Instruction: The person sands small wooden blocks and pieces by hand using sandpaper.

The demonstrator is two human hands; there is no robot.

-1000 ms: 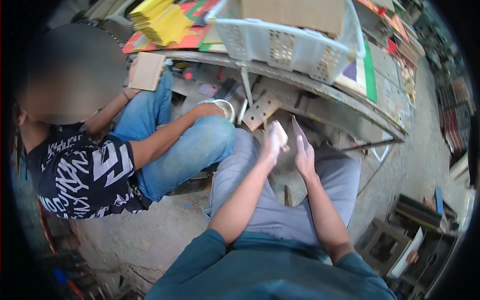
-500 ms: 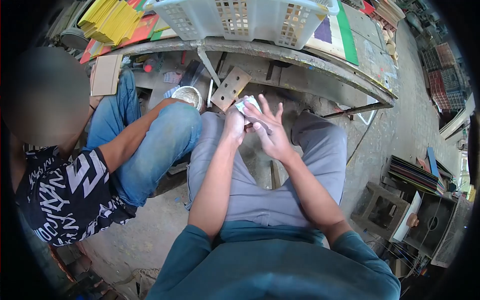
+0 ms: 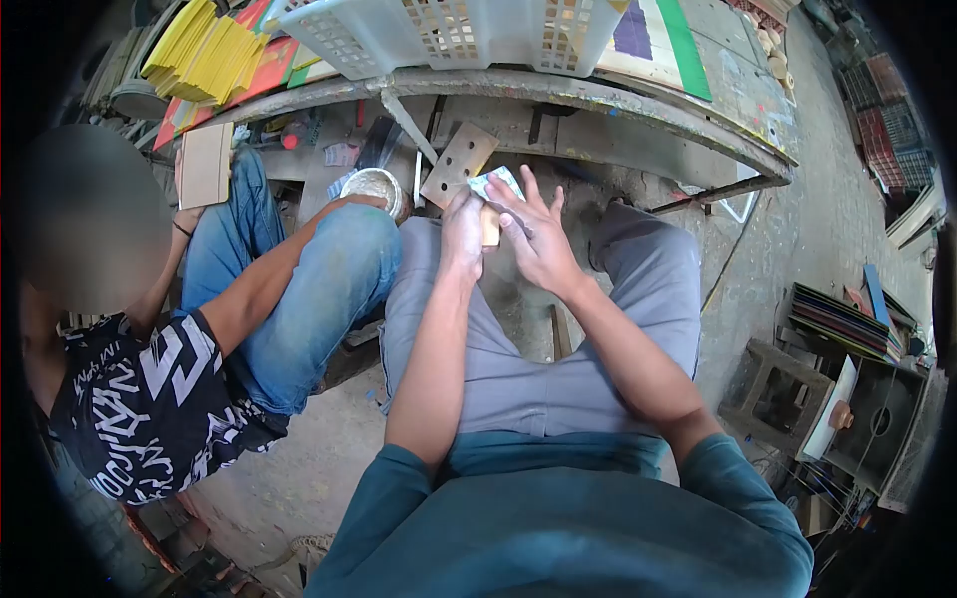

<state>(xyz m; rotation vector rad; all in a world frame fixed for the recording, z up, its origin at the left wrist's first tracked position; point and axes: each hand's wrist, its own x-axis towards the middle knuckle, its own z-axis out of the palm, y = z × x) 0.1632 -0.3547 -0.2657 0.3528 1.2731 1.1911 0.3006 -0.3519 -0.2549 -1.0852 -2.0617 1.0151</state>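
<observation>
My left hand point(image 3: 462, 234) is closed around a small pale wooden block point(image 3: 489, 227), whose near end shows between my hands. Over the top of the block lies a thin sheet, probably sandpaper point(image 3: 495, 182), with a light blue and white printed face and a dark grey part under my right palm. My right hand point(image 3: 539, 239) presses this sheet against the block; its thumb is on the near side and its outer fingers are stretched apart. Both hands are above the gap between my knees. The far side of the block is hidden by my fingers.
At my left a seated person point(image 3: 159, 399) holds a flat tan board point(image 3: 206, 164) and reaches to a white-crusted bucket point(image 3: 376, 186). Ahead stands a metal-edged table point(image 3: 598, 92) with a white plastic crate point(image 3: 478, 35) and yellow pieces point(image 3: 199, 55). A board with holes point(image 3: 459, 162) leans beneath it.
The wooden block's near end has come into view between my hands as they shifted on it. The co-worker's board is slightly lower, and the whole view has moved a little.
</observation>
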